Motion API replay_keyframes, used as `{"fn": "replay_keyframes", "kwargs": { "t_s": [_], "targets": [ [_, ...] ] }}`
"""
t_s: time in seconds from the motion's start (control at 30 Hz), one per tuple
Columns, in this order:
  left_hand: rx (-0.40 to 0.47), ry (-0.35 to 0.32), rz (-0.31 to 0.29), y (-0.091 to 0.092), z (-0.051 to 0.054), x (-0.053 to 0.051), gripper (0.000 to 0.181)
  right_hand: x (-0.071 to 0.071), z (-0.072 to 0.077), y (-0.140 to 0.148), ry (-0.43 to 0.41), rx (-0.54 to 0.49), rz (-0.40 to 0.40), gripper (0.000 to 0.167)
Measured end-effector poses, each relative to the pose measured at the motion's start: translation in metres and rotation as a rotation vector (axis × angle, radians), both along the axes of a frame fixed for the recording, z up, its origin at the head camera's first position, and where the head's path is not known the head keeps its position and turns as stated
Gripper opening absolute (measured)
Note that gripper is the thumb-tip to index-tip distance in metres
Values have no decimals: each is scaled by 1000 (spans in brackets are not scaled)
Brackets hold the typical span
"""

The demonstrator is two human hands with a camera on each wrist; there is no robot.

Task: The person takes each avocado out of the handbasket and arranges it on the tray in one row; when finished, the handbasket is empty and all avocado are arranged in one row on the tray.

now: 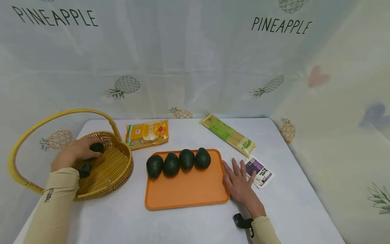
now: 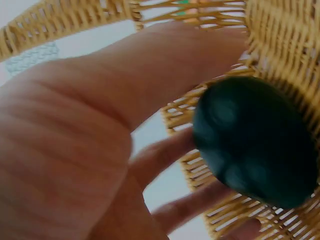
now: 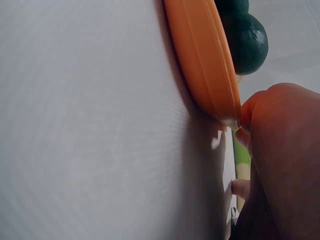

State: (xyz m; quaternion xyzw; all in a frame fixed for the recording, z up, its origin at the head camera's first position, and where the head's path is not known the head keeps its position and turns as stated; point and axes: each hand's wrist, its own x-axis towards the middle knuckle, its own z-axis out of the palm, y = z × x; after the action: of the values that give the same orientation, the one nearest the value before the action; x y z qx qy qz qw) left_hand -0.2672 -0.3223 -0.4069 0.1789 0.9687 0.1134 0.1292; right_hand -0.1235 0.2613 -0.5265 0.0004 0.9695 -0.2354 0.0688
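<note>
Inside the yellow wicker basket [image 1: 122, 176], my left hand [image 1: 80, 149] holds a dark green avocado [image 1: 96, 147] between thumb and fingers. In the left wrist view, that avocado [image 2: 255, 142] hides some fingertips and sits close to the woven wall. My right hand [image 1: 240, 184] lies with fingers spread at the right edge of an orange tray [image 1: 189, 189], its thumb side touching the rim. Several avocados [image 1: 187, 159] stand in a row along the tray's far side. The right wrist view shows the tray's side wall [image 3: 205, 60] beside the hand.
An orange food packet [image 1: 147, 134] lies behind the tray, near the basket. At the back right is a long green-and-tan noodle pack [image 1: 228, 134]. A purple-and-white packet [image 1: 259, 171] lies beyond the right fingers. The basket's tall handle [image 1: 61, 117] arches over the left forearm.
</note>
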Motion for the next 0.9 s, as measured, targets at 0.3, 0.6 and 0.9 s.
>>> {"fn": "replay_keyframes", "kwargs": {
  "t_s": [0.3, 0.6, 0.9],
  "targets": [
    [-17, -68, 55, 8, -7, -5, 85, 7, 1, 6, 0, -19, -22, 58],
    [-18, -244, 201, 16, -12, 7, 111, 6, 1, 6, -5, -22, -14, 59],
    [-52, -268, 197, 9, -13, 19, 124, 1, -2, 2, 27, -23, 10, 58]
  ]
}}
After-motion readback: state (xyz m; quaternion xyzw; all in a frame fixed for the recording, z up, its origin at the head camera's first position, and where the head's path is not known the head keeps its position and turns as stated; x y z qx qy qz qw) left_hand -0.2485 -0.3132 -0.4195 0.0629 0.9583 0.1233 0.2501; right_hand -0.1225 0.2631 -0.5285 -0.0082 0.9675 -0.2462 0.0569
